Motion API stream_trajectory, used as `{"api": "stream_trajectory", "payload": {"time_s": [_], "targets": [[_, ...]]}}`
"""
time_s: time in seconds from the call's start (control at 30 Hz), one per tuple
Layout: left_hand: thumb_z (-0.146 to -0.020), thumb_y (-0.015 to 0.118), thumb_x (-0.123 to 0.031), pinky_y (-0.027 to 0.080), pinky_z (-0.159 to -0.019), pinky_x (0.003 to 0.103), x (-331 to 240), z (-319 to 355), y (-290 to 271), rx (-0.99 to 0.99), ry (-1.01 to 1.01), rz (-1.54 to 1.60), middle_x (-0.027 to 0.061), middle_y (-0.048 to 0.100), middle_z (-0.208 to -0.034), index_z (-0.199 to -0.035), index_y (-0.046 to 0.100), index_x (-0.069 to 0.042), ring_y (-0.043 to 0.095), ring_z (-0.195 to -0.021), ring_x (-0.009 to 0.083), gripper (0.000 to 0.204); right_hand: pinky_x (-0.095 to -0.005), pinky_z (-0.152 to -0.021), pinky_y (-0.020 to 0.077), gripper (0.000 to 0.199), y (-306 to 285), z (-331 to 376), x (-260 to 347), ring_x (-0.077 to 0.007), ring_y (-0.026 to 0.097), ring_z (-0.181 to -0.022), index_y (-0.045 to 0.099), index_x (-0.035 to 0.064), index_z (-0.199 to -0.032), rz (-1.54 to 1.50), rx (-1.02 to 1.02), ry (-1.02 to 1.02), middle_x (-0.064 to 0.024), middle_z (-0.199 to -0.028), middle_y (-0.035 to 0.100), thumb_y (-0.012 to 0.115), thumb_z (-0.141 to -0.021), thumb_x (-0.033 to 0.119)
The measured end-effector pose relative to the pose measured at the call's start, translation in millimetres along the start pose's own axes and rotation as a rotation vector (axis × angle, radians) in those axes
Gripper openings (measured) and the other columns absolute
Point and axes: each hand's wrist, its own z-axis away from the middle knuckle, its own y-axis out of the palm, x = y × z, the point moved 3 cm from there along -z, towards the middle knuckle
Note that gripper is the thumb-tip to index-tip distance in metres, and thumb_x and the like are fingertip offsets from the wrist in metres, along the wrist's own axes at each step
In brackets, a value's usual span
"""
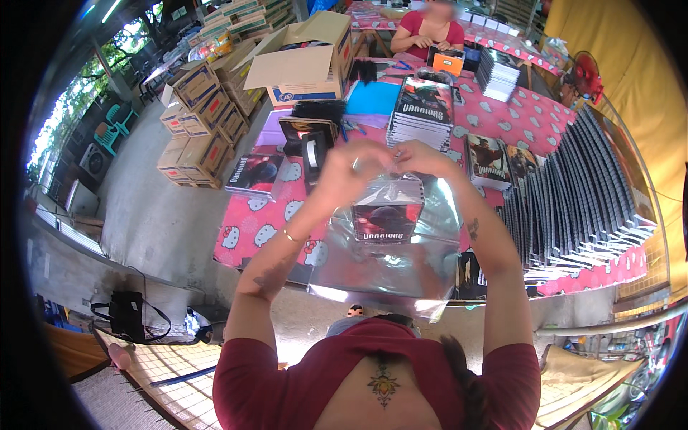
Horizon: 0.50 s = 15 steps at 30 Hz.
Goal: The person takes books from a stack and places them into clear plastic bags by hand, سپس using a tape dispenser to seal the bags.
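1. Clear, glossy plastic film (380,276) was found at the near edge of the table (534,129), which wore a pink cloth printed with white cat heads; its lower part overhung that edge.
2. A dark notebook with a red-and-black picture cover (387,223) showed through the film; whether it lay inside or beneath could not be told.
3. Right hand (428,158): fingers pinched together on the film's gathered upper edge, seemingly to keep it raised.
4. Left hand (346,175): fingers curled against the same edge, apparently to steady it; blur prevented telling whether they were clamped.
5. Black-spined notebooks in a long leaning row (573,201) stood at right, presumably packed close for mutual support, leaving working room before the person.
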Motion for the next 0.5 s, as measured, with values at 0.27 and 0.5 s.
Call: {"api": "stream_trajectory", "payload": {"time_s": [0.27, 0.5], "targets": [[-0.089, 0.065, -0.032, 0.05, -0.07, 0.033, 98.0, 2.8, 17.0, 0.205, -0.536, -0.184, 0.015, 0.068, -0.078, -0.09, 0.072, 0.0, 0.065, -0.078, 0.0191, 0.033, -0.0275, -0.073, 0.0487, 0.03, 13.4, 13.8, -3.0, -0.012, 0.062, -0.088, 0.066, 0.0024, -0.111, -0.166, -0.234, 0.164, -0.0014, -0.097, 0.069, 0.07, -0.088, 0.022], [-0.08, 0.071, -0.031, 0.053, -0.071, 0.038, 87.6, 2.7, 33.5, 0.212, -0.39, -0.293, 0.0168, 0.07, -0.087, -0.093, 0.071, 0.0, 0.069, -0.078, 0.0285, 0.033, -0.0306, -0.071, 0.0521, 0.027, 7.6, 13.7, -38.0, -0.0158, 0.067, -0.085, 0.068, 0.0015, -0.104, 0.015, -0.248, 0.065, -0.0074, -0.091, 0.071, 0.07, -0.086, 0.021]]}}
